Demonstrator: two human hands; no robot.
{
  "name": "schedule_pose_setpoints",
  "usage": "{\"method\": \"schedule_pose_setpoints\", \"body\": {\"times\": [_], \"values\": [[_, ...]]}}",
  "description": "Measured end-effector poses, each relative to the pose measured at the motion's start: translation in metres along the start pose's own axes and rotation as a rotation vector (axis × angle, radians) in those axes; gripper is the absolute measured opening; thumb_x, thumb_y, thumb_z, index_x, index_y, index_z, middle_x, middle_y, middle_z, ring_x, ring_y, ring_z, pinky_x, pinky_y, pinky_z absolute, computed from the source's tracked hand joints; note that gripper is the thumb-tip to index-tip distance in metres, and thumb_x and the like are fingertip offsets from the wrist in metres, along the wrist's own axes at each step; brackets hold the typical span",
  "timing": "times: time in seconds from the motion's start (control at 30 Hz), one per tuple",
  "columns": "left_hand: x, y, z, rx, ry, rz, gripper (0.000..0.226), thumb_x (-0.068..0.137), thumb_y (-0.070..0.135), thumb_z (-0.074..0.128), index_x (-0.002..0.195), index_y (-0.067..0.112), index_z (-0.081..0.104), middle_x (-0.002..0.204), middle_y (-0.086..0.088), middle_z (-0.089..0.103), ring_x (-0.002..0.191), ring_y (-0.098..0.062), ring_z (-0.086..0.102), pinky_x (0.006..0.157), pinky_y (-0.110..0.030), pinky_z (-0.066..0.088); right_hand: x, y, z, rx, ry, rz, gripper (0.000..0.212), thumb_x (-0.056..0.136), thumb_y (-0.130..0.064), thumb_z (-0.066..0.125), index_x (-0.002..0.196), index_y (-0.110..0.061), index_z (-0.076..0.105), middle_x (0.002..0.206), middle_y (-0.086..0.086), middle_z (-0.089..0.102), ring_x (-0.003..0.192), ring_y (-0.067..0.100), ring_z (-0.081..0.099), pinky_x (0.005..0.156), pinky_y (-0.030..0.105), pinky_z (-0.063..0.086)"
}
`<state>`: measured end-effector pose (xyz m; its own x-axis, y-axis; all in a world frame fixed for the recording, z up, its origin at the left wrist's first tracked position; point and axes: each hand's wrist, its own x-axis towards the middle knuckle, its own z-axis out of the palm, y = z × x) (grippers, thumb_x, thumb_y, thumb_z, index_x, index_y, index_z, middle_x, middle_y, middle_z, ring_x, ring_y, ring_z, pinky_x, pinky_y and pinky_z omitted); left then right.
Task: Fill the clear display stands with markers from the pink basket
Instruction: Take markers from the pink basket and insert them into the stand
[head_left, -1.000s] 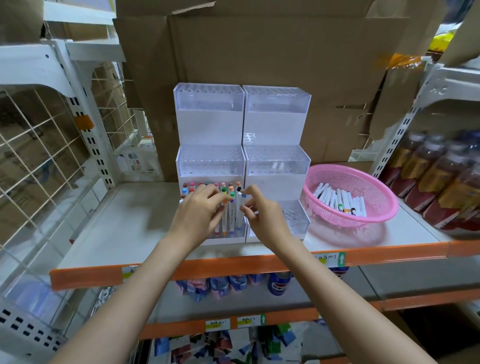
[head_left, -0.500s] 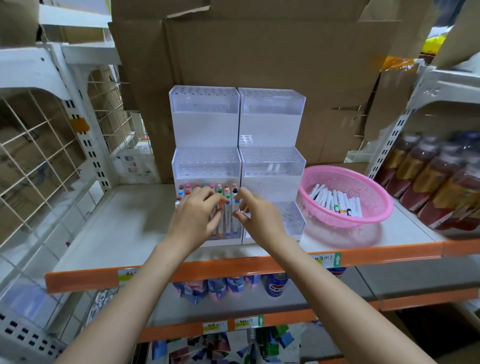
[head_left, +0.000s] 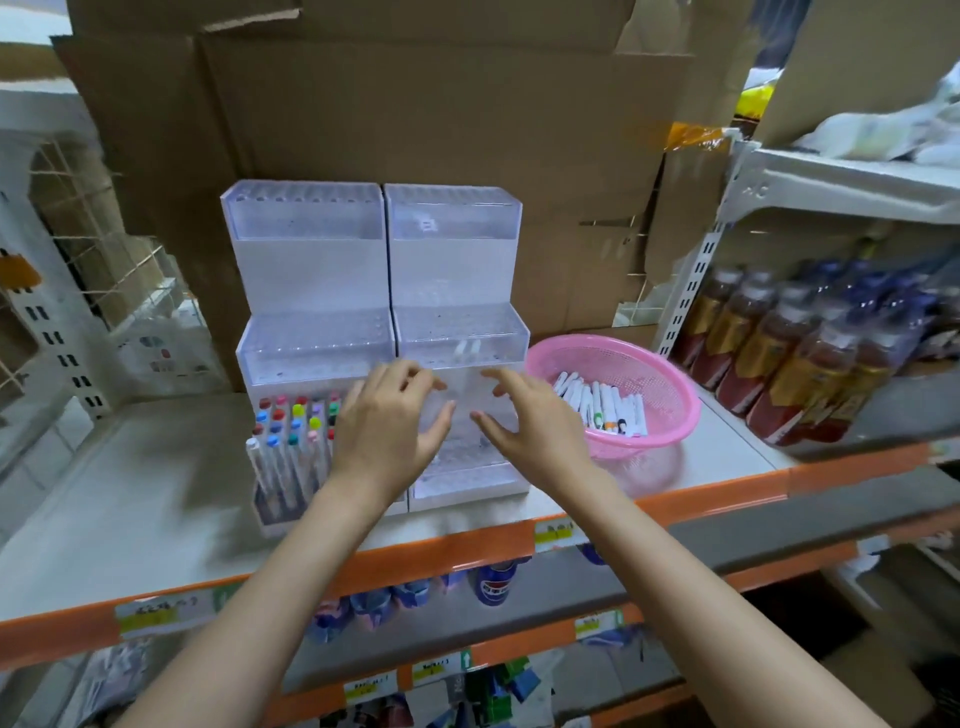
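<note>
Nearest, above the orange-edged grey shelf (head_left: 467, 543), the left hand (head_left: 387, 431) and right hand (head_left: 535, 428) hover side by side but apart. Their fingers are loosely spread and curved, holding nothing, in front of the bare bottom tier of the right-hand clear stepped acrylic display stand (head_left: 452, 270). Just left of them, the bottom tier of the left-hand clear stepped acrylic display stand (head_left: 306, 275) is packed with upright white markers with coloured caps (head_left: 293, 426). Just beside the right stand sits the round pink plastic mesh basket (head_left: 615, 342), with a heap of loose white-barrelled markers (head_left: 602, 410) lying in it. Farther back, the upper tiers of both stands look mostly unfilled, against brown cardboard sheets (head_left: 441, 114). The left stand's first tier seems done, so this is a reach between loads. Next a hand must swing to the basket, gather markers and seat them cap-up in the right stand's bottom holes. A second ago both hands were pinched close at a marker in the left stand; they have since let go, parted and shifted right.
</note>
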<state>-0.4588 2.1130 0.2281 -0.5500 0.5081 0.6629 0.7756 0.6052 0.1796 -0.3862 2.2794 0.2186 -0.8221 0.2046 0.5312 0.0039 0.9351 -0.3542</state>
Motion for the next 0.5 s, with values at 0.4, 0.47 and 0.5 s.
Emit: {"method": "schedule_pose_setpoints", "body": {"times": [0.4, 0.47, 0.5], "values": [[0.079, 0.112, 0.122, -0.128, -0.345, 0.257, 0.040, 0.080, 0.039, 0.045, 0.100, 0.011, 0.066, 0.092, -0.008, 0.062, 0.083, -0.030, 0.060, 0.067, -0.039, 0.052, -0.005, 0.148, -0.060, -0.295, -0.120, 0.209, 0.048, 0.092, -0.042, 0.054, 0.137, -0.028, 0.047, 0.124, -0.002, 0.058, 0.117, 0.023, 0.052, 0.086, 0.037, 0.041], [0.091, 0.122, 0.142, -0.081, -0.423, 0.227, 0.036, 0.083, 0.038, 0.053, 0.106, 0.013, 0.064, 0.100, -0.007, 0.061, 0.092, -0.030, 0.058, 0.074, -0.041, 0.049, 0.000, 0.171, -0.064, -0.337, -0.183, 0.242, 0.050, 0.094, -0.044, 0.050, 0.141, -0.030, 0.041, 0.130, -0.003, 0.056, 0.121, 0.022, 0.050, 0.088, 0.035, 0.040], [0.096, 0.126, 0.151, -0.049, -0.459, 0.211, 0.036, 0.085, 0.038, 0.055, 0.112, 0.015, 0.061, 0.106, -0.006, 0.059, 0.098, -0.028, 0.056, 0.077, -0.041, 0.048, 0.004, 0.182, -0.065, -0.352, -0.212, 0.247, 0.051, 0.095, -0.045, 0.049, 0.143, -0.030, 0.039, 0.132, -0.002, 0.055, 0.121, 0.022, 0.049, 0.088, 0.035, 0.040]]}}
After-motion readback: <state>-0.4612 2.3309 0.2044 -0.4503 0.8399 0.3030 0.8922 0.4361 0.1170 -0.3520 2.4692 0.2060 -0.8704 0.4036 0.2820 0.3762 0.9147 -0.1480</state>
